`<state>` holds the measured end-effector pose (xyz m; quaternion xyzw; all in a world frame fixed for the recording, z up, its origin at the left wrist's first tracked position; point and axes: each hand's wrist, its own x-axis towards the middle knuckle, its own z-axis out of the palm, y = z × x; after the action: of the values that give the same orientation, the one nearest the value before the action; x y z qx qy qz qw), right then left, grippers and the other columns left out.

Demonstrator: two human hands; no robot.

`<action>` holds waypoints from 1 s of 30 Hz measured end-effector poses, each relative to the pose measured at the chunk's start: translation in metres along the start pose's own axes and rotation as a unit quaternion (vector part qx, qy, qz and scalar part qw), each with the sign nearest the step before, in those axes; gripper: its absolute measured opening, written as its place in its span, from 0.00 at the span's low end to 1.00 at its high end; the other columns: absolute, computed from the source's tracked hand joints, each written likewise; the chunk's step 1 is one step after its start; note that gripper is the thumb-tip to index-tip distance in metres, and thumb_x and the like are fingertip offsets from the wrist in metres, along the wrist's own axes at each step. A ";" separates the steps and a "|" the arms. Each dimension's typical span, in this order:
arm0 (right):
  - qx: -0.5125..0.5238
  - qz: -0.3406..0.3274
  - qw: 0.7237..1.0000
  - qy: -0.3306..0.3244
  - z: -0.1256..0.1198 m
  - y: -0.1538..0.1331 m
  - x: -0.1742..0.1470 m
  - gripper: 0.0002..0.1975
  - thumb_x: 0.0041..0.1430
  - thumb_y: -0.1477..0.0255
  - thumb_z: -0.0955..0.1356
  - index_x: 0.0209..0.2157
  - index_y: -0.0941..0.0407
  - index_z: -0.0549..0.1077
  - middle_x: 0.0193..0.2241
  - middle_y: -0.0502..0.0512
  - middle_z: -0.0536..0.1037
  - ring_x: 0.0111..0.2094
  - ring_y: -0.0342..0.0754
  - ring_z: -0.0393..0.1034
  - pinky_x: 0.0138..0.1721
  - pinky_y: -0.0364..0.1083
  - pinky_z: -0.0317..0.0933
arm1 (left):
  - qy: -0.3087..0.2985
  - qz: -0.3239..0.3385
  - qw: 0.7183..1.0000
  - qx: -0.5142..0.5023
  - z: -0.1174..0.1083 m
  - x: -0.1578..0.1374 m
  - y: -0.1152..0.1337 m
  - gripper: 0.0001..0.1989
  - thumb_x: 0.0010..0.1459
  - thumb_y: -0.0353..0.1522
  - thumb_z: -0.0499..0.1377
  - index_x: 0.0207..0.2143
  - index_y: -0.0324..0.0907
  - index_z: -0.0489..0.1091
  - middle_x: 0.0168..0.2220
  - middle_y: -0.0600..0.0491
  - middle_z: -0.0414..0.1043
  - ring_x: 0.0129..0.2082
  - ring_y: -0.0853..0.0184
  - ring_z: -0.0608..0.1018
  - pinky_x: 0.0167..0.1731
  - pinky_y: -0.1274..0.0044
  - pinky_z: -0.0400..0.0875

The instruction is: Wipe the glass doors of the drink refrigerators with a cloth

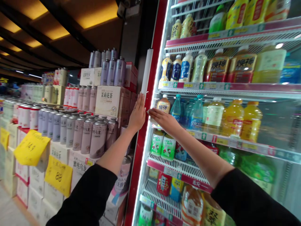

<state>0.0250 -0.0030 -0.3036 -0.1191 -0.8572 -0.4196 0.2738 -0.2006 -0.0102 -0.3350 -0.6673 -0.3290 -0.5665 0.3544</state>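
Observation:
My left hand point(138, 113) lies at the edge of the red fridge frame point(138, 157), just below a long white strip point(147, 70). Its fingers are straight and point upward, with a ring on one. From the right, my right hand point(162, 118) reaches to the inner side of the same frame. Those fingers are held together and point left, close to my left hand. A small pale bit shows at and under the right fingertips, too little to name. Behind that hand, a brown-labelled bottle point(164, 104) stands on a fridge shelf.
Lit shelves point(178, 163) of bottled drinks fill the right side. To the left, rows of metal bottles point(97, 138) stand on stacked cartons point(113, 100). Yellow price cards point(58, 175) hang in front of them. Bare floor point(11, 210) shows at the lower left.

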 end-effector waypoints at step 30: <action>0.095 0.074 0.992 0.026 0.001 0.005 -0.032 0.29 0.76 0.80 0.60 0.74 0.55 0.68 0.73 0.56 0.72 0.78 0.54 0.59 0.76 0.61 0.65 | -0.005 -0.014 0.997 0.071 -0.005 -0.015 0.033 0.33 0.81 0.41 0.46 0.82 0.45 0.43 0.83 0.44 0.46 0.83 0.58 0.51 0.82 0.59 0.50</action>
<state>0.0526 0.0019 -0.3193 -0.1449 -0.8745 -0.3174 0.3368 -0.1780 -0.0329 -0.3523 -0.6384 -0.3794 -0.5433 0.3916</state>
